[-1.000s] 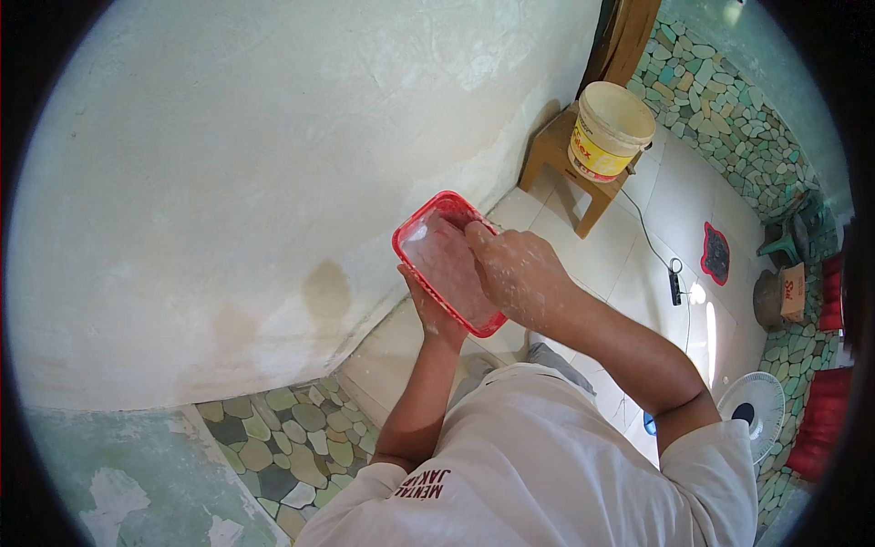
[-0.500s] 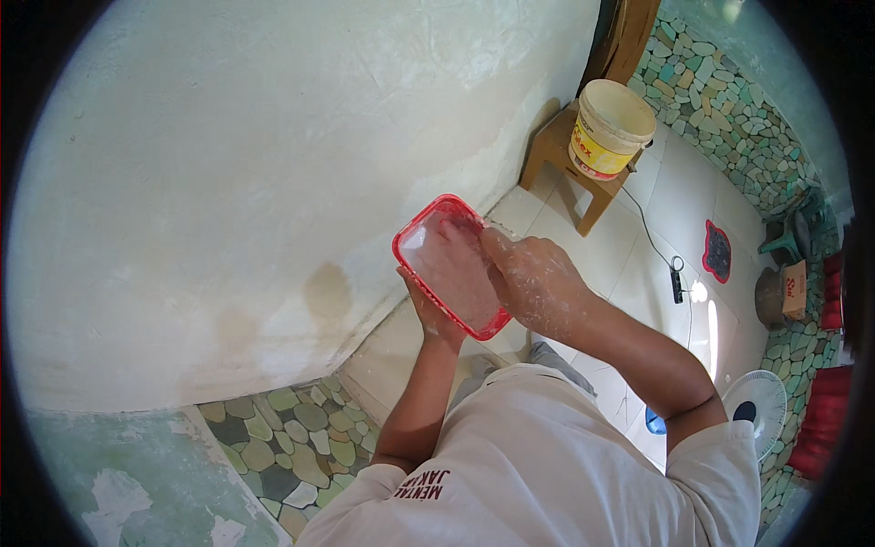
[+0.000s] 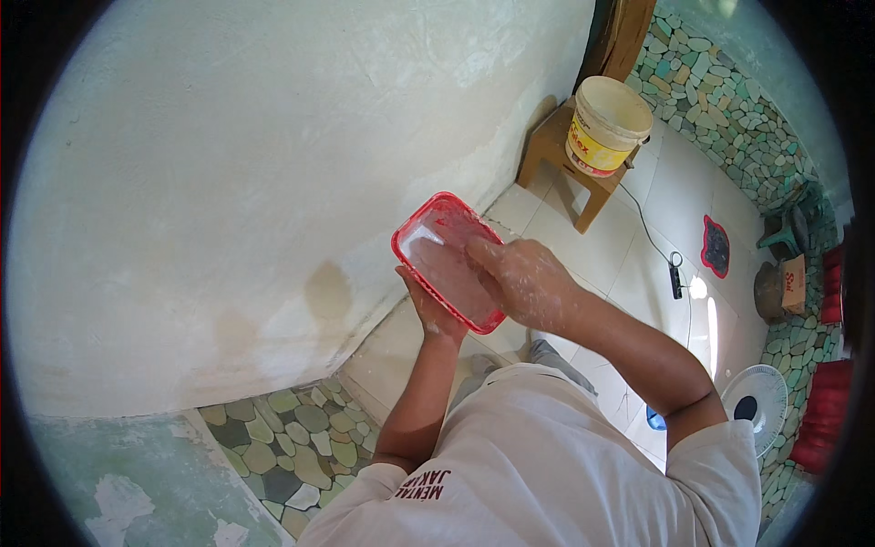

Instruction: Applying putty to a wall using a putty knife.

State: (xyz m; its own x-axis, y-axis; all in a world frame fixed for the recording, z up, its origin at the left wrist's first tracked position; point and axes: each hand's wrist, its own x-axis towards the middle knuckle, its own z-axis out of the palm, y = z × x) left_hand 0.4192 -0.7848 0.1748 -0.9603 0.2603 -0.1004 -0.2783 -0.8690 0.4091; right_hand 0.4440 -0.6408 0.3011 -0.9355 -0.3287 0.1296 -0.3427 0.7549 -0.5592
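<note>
A red rectangular plastic tray (image 3: 421, 222) smeared with whitish paste is held up in front of a white plastered wall (image 3: 228, 164). My left hand (image 3: 428, 305) supports it from underneath, fingers wrapped round its near edge. My right hand (image 3: 521, 278), spattered with white, lies over the tray's right side with its fingers reaching into the paste. Whether the right hand holds a tool is hidden by the hand itself.
A cream bucket (image 3: 606, 126) stands on a small wooden stool (image 3: 556, 159) by the wall's corner. A black cable and plug (image 3: 676, 273) lie on the white floor tiles. A white fan (image 3: 756, 406) stands at right; pebble paving (image 3: 292, 451) shows below the wall.
My right hand has slid a little across the tray's right side, fingers now deeper in the paste. The tray and left hand have stayed almost in place.
</note>
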